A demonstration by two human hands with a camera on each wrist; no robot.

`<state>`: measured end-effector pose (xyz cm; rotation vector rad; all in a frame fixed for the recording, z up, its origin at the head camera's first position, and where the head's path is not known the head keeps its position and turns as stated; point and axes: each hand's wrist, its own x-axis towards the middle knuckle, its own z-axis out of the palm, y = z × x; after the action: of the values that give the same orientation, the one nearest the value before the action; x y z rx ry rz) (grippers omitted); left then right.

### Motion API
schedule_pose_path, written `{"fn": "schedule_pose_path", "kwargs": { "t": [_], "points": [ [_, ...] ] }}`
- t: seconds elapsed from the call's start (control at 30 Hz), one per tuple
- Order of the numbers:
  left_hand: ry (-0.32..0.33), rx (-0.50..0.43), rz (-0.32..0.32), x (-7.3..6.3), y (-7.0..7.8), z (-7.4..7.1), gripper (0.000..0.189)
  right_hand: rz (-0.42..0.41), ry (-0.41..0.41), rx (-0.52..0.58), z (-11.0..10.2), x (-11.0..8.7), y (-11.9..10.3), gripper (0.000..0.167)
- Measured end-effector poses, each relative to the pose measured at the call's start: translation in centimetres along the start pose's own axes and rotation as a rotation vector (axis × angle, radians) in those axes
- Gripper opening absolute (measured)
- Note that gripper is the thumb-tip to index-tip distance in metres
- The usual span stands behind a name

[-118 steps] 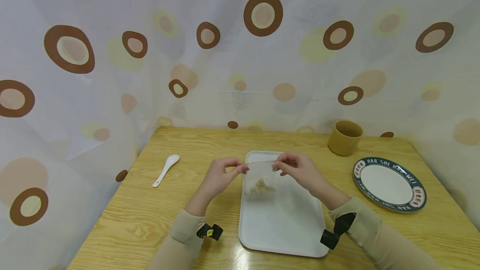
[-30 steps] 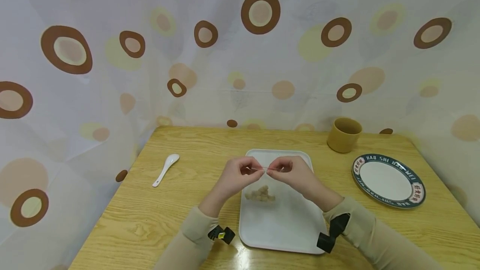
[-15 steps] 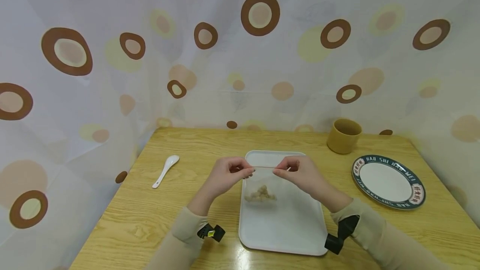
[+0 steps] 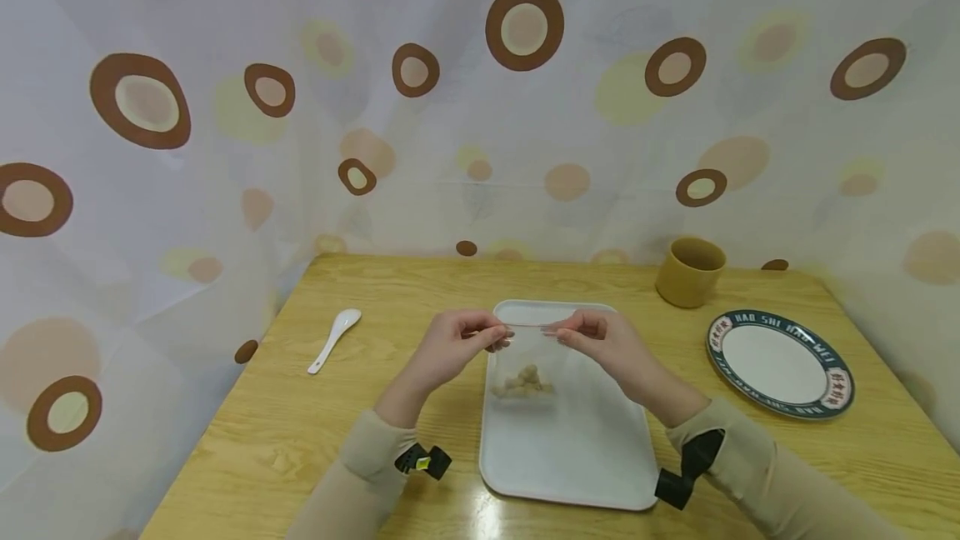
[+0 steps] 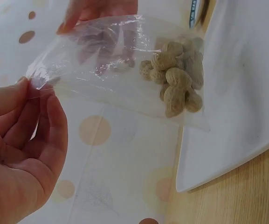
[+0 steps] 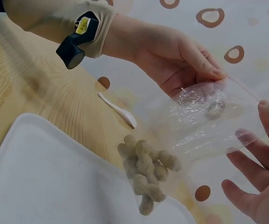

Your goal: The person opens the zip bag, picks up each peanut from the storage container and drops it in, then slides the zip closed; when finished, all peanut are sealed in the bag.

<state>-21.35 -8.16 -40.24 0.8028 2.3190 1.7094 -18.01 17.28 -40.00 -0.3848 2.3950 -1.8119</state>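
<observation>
A clear plastic zip bag (image 5: 101,51) hangs by its top edge between both hands, over the white tray (image 4: 570,457). Unshelled peanuts (image 5: 176,86) lie bunched in its bottom. My left hand (image 4: 444,352) pinches one end of the bag's mouth between thumb and index finger. At the other end, my right hand (image 4: 613,354) pinches the same edge. A thin reddish line runs along the mouth between them, looking taut in the head view. Whether the mouth is fully sealed cannot be told.
On the wooden table (image 4: 255,440), a white spoon (image 4: 334,340) lies left of the tray. To the right are a yellow-brown cup (image 4: 690,273) and a white plate with a dark green lettered rim (image 4: 780,363). A patterned curtain (image 4: 480,123) surrounds the table.
A second ago both hands met near the middle of the bag's mouth. Since then they have drawn apart to its two ends, stretching the edge. The peanuts stay in the bag.
</observation>
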Motion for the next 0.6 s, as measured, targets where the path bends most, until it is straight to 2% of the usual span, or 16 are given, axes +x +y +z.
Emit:
{"fn": "schedule_pose_path", "kwargs": {
  "t": [0.13, 0.3, 0.37, 0.6],
  "points": [
    [0.017, -0.065, -0.038, 0.3, 0.0, 0.5, 0.018, 0.025, -0.102, 0.135, 0.1, 0.1, 1.4, 0.030],
    [0.047, -0.107, -0.067, 0.4, -0.2, 0.8, 0.022, 0.057, -0.217, 0.152, 1.0, 0.3, 2.8, 0.047],
    [0.067, -0.116, -0.071, 0.4, -0.2, 0.8, 0.024, 0.065, -0.221, 0.117, 1.5, 0.3, 3.0, 0.051],
    [0.168, -0.201, -0.109, 0.5, -1.0, 0.1, 0.024, 0.078, -0.165, 0.049, 2.0, 0.3, 3.1, 0.041]
  ]
}}
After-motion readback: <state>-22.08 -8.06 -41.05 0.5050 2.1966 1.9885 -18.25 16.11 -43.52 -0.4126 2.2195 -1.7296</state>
